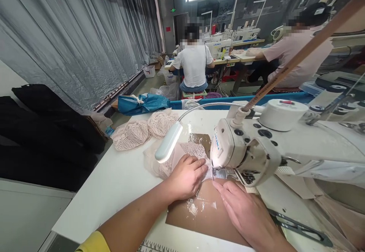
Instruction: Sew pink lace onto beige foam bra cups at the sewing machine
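Observation:
A pale pink lace bra [196,150] lies on the sewing machine bed, its edge reaching the needle area. My left hand [188,176] presses down on it just left of the needle, fingers together and closed on the fabric. Close in front of the presser foot, my right hand [239,202] has its index fingertip and thumb close together. Whatever they pinch is too small to make out. The white sewing machine head [228,145] stands over the work. A clip lamp [169,141] on a bent neck shines toward the needle. Beneath my hands is a shiny brown sheet [196,217].
More lace cups [131,134] lie at the table's far left edge. A blue bag [142,103] sits beyond them. Right of my right hand is a dark slotted tool [299,227]. A thread cone [283,115] tops the machine. Two people work at machines ahead.

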### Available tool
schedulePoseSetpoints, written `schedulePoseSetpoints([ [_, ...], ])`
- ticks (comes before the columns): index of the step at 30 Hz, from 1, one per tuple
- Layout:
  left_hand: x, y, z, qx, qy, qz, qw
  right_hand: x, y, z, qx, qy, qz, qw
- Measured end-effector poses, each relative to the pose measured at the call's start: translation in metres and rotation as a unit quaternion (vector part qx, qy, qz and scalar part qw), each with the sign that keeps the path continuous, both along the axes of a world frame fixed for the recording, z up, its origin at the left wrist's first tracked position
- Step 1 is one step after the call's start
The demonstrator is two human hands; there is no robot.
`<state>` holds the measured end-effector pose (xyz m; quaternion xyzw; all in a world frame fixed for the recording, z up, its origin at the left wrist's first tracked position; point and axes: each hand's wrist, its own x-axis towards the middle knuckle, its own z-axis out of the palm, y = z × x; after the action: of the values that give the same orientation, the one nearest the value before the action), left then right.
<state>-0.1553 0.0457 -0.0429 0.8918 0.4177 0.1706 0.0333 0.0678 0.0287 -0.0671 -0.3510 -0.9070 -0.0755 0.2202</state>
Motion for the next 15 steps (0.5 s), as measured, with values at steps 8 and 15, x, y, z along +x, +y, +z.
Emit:
schedulePoseSetpoints([
  [8,-0.002,-0.001,-0.003,-0.045,-0.089,0.046,0.994,0.003,-0.001,0.009,-0.079,-0.013,-0.005,0.997],
  [15,-0.015,-0.018,0.014,-0.153,-0.129,-0.006,0.980,0.074,-0.009,0.015,-0.077,-0.082,-0.050,0.992],
])
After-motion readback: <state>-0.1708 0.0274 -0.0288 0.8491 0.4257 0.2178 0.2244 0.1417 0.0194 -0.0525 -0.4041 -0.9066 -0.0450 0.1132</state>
